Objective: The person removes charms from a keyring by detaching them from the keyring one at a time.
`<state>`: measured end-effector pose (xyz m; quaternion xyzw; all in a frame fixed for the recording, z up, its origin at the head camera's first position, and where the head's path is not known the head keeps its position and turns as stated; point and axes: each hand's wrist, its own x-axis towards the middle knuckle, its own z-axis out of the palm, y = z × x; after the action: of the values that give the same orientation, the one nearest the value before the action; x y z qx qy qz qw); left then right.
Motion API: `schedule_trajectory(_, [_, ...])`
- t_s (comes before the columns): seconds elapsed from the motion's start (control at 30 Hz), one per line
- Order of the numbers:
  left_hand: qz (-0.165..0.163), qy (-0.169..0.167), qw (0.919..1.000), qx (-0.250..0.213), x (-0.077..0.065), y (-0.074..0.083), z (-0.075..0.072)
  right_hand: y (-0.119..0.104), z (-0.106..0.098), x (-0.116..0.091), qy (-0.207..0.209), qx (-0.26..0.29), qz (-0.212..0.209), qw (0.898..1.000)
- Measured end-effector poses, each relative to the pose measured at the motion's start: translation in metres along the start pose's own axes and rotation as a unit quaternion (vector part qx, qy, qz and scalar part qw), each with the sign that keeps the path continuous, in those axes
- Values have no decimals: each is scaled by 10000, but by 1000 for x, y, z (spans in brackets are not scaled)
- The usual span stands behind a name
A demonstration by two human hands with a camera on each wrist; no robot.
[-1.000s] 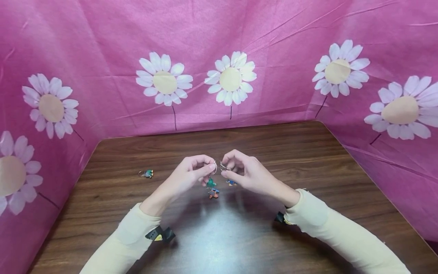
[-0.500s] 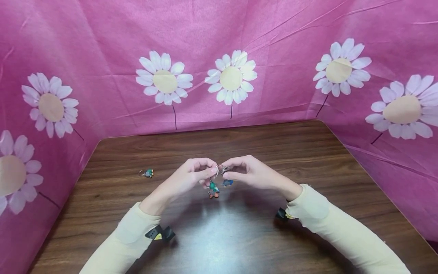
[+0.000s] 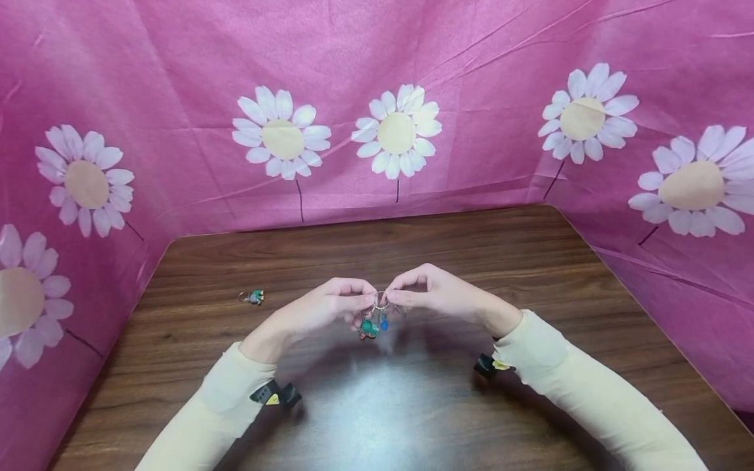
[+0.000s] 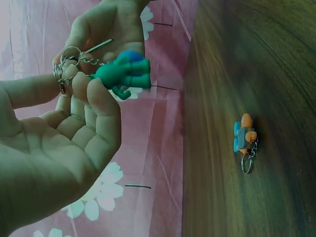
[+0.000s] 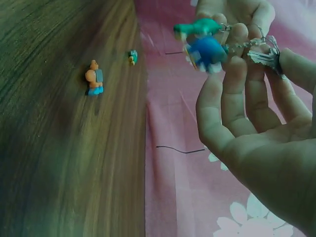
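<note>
My left hand (image 3: 324,307) and right hand (image 3: 453,297) meet fingertip to fingertip above the table. Thumb and finger of the left pinch a metal key ring (image 3: 381,292), from which a green figure keychain (image 4: 111,75) hangs by a short chain. The right hand pinches a silver key (image 5: 265,58) by its ring, beside a dangling blue figure keychain (image 5: 207,53). In the left wrist view the rings crowd together at the fingertips and partly hide each other. Below the hands, an orange figure keychain (image 4: 245,136) with its own ring lies on the table.
Another green keychain (image 3: 256,297) lies farther left on the dark wooden table (image 3: 377,405). A pink cloth (image 3: 353,39) with white daisies encloses the back and sides. Black wrist cameras hang under both pale sleeves (image 3: 542,353).
Both hands have come together, the right moving slightly left, so the rings now meet between the fingertips. The blue keychain has swung left beside the green one. The table keychains stay put.
</note>
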<state>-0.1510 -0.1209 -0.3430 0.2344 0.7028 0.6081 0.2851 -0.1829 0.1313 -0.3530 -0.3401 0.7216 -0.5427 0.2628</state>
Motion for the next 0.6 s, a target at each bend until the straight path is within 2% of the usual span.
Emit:
schedule_trajectory(0.1, [95,-19,9999,93,1,-3,-2,0,0,0,-18,114,67,9999])
schedule_trajectory(0.2, [171,132,9995,214,4,-7,-2,0,1,1,48,210,114,9997])
schedule_trajectory(0.37, [107,720,9966,394,7,-10,0,0,5,1,460,568,332,9968])
schedule_trajectory(0.47, [175,1108,9909,739,6,-10,2,-1,8,1,712,963,507,9915])
schedule_trajectory(0.6, [267,1316,9836,1205,2,-11,6,-3,9,1,958,1342,621,9843])
